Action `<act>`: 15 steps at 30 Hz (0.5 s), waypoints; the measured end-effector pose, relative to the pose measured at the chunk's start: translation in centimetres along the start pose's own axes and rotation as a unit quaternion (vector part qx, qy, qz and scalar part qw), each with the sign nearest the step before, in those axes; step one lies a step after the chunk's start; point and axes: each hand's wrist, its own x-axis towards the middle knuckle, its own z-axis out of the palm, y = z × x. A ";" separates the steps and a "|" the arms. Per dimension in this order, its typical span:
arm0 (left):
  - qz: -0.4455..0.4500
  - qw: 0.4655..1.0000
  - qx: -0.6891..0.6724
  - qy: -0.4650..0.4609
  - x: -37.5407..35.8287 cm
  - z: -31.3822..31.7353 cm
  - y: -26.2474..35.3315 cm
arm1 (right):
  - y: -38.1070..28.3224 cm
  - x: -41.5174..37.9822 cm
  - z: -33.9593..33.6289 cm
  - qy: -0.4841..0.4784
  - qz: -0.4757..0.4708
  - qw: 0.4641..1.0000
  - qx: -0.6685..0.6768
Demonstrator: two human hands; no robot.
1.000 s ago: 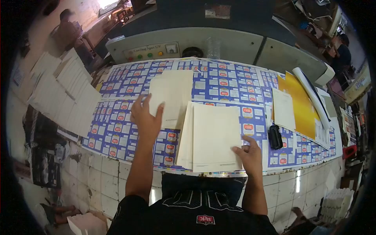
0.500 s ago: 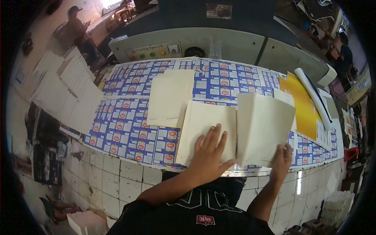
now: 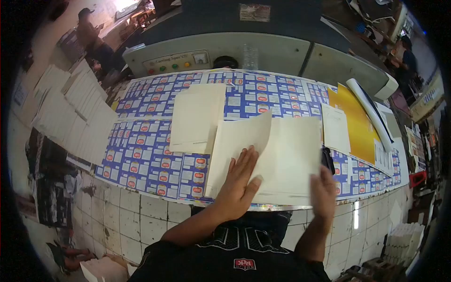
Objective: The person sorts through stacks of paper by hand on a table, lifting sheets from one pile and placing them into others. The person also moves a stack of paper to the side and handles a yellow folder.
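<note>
Cream paper sheets lie before me in two side-by-side piles, like an open booklet. On the left pile [image 3: 229, 143] rests my left hand [image 3: 240, 181], palm down with fingers stretched out and thumb apart. The inner edge of a sheet [image 3: 264, 128] curls up past its fingertips. The right pile [image 3: 296, 155] lies flat with faint print along its lower edge. My right hand [image 3: 323, 190] is at that pile's right edge, smeared by motion, its fingers unclear.
Another cream stack [image 3: 197, 117] lies behind at left. Blue printed sheets [image 3: 150, 150] cover the table. At right are a small pale sheet [image 3: 335, 128], a dark object [image 3: 328, 160], a yellow sheet [image 3: 355, 126] and a white roll [image 3: 371, 114]. A machine panel [image 3: 268, 51] stands behind.
The right-hand sheets, raised and held at their lower right corner before, now lie flat. A sheet edge on the left now curls up. My right hand has shifted slightly left.
</note>
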 end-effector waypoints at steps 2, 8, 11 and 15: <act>0.006 1.000 0.016 -0.022 -0.2 -0.1 0.2 | 0.5 0.0 4.1 -0.081 0.046 0.994 -0.057; -0.005 0.998 -0.038 -0.058 -0.7 1.4 -1.7 | 0.8 0.7 8.4 -0.164 0.094 0.982 0.015; -0.003 0.996 -0.085 -0.009 -0.4 0.7 -0.5 | -0.6 0.8 7.8 -0.233 0.017 0.932 -0.276; 0.005 0.992 0.122 0.021 0.2 1.2 -0.7 | 1.1 1.7 0.9 -0.038 0.007 0.996 -0.077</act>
